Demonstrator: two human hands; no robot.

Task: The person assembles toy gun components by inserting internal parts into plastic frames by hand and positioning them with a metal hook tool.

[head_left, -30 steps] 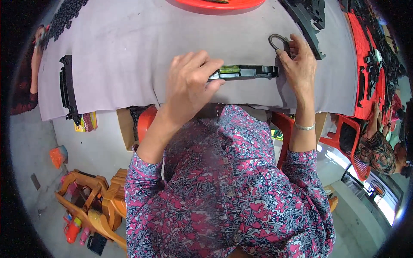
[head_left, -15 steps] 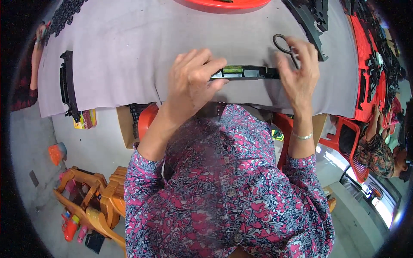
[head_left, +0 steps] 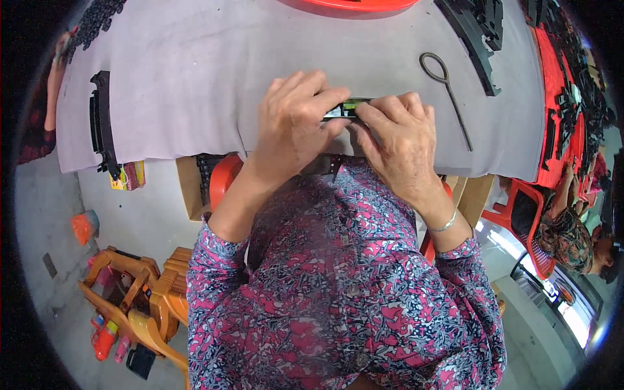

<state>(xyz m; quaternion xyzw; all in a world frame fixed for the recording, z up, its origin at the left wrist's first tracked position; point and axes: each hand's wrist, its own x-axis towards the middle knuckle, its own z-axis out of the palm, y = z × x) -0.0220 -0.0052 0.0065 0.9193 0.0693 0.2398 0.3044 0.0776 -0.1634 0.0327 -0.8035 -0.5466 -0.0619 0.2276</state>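
My left hand (head_left: 292,110) is closed on a narrow black plastic strip (head_left: 351,106), pinching it near its left part between thumb and fingers. My right hand (head_left: 402,133) grips the strip from the other side, with its fingers bent over the top and the thumb below. Between the hands shows a short stretch with a shiny green and pale inset; both ends of the strip are hidden by the hands. To the right of my right hand, a thin dark metal rod with a looped handle (head_left: 448,84) lies on the grey cloth (head_left: 188,84), touched by neither hand.
A red basin (head_left: 364,5) stands at the far edge. Long black plastic parts (head_left: 478,58) lie at the far right, others (head_left: 104,123) at the left. Small black pieces (head_left: 97,26) are heaped far left. A red surface with black parts (head_left: 552,117) adjoins the right; another person (head_left: 572,234) sits there.
My right hand has moved left from beside the rod's loop and closed on the strip. The rod is now fully uncovered. My left hand keeps its grip in nearly the same place.
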